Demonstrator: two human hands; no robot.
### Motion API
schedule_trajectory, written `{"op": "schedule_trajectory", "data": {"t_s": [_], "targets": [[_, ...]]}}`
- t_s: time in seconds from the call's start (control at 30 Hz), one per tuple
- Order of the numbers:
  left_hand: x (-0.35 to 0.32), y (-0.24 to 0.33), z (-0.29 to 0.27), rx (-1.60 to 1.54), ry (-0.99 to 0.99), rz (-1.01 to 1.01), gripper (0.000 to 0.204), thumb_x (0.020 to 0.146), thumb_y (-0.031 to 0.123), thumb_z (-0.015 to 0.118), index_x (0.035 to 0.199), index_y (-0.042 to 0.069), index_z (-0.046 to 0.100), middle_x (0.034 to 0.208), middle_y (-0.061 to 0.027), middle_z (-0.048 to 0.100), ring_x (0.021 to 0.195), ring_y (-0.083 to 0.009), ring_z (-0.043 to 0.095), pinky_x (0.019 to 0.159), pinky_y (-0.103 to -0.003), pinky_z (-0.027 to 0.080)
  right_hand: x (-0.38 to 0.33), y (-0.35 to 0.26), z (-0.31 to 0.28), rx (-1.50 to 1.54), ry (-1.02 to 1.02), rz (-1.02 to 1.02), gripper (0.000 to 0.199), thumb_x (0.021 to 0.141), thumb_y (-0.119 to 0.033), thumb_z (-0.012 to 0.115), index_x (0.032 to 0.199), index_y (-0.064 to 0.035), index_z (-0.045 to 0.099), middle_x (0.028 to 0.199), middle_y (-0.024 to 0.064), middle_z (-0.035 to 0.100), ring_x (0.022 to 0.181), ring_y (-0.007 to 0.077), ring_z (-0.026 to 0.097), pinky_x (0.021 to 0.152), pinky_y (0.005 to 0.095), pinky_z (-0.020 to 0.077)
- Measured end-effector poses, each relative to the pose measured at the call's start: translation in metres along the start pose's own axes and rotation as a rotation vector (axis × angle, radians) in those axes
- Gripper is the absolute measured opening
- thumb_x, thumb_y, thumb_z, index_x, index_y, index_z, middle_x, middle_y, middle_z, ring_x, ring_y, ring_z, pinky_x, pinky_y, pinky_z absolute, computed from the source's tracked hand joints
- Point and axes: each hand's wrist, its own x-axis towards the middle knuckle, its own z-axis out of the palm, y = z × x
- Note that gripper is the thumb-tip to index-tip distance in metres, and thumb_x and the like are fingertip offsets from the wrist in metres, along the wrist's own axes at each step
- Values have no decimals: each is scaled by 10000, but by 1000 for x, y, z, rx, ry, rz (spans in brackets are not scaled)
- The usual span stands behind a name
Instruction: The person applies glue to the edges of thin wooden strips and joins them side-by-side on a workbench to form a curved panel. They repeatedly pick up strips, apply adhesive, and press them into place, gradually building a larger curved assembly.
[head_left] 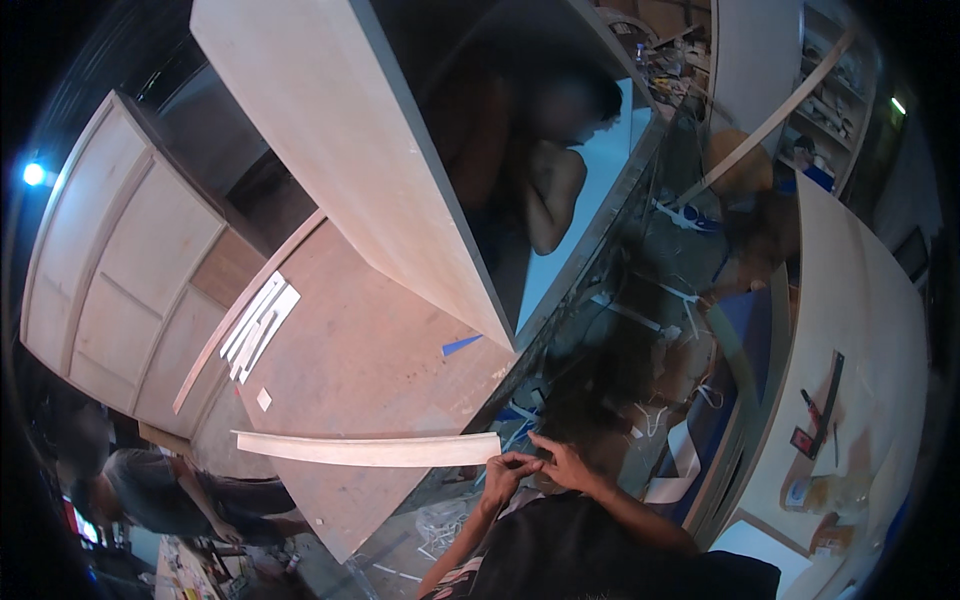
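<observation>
A long, pale, slightly curved wooden strip (370, 450) lies across the near part of the brown tabletop (400, 330), its right end jutting past the table's edge. Just at that end is my left hand (508, 478), fingers bent and pinched together; whether it touches the strip I cannot tell. My right hand (566, 468) meets it fingertip to fingertip, its index finger reaching forward. Anything pinched between the two hands is too small to make out.
A large pale panel box (340, 150) stands on the table, with a person (560, 180) leaning inside it. White strips (262, 325) and a blue scrap (462, 346) lie on the table. Another person (150, 490) is at left. A knife (812, 415) rests on the right-hand board (860, 300).
</observation>
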Motion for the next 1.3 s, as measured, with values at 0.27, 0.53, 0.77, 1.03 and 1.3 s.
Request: {"op": "schedule_trajectory", "data": {"t_s": [0.27,0.53,0.77,1.03,1.3], "targets": [[10,-19,-9,-66,-25,137,195,777,-19,892,789,27,703,884,-93,752,800,-142,685,759,-279,556,1,12,8,59,10,-37,687,899,-90,747,1542,-92,506,1422,144,657,672,145,595,670,323,528],[20,-38,-13,-239,-126,183,294,747,-37,908,721,44,627,866,-73,721,789,-123,654,726,-271,544,-2,7,9,106,20,-85,777,875,-74,767,1583,-156,458,1404,163,667,660,119,596,646,299,531],[15,-35,-12,-218,-109,177,293,757,-68,886,713,29,613,842,-80,710,751,-126,646,688,-267,534,-4,1,5,49,2,-38,779,879,-48,746,1589,-166,448,1383,165,680,625,107,555,640,294,520],[13,-36,-11,-234,-95,177,297,763,-64,885,718,34,608,830,-84,713,723,-124,642,660,-265,527,-4,-10,6,100,0,-2,770,879,-37,737,1585,-155,453,1381,170,680,620,114,545,641,302,519],[11,-35,-11,-208,-96,165,319,765,-51,891,717,47,591,835,-85,718,728,-116,643,659,-262,523,-6,-6,9,100,10,-26,773,872,-16,736,1581,-155,461,1363,172,690,637,110,546,643,294,516]]}}
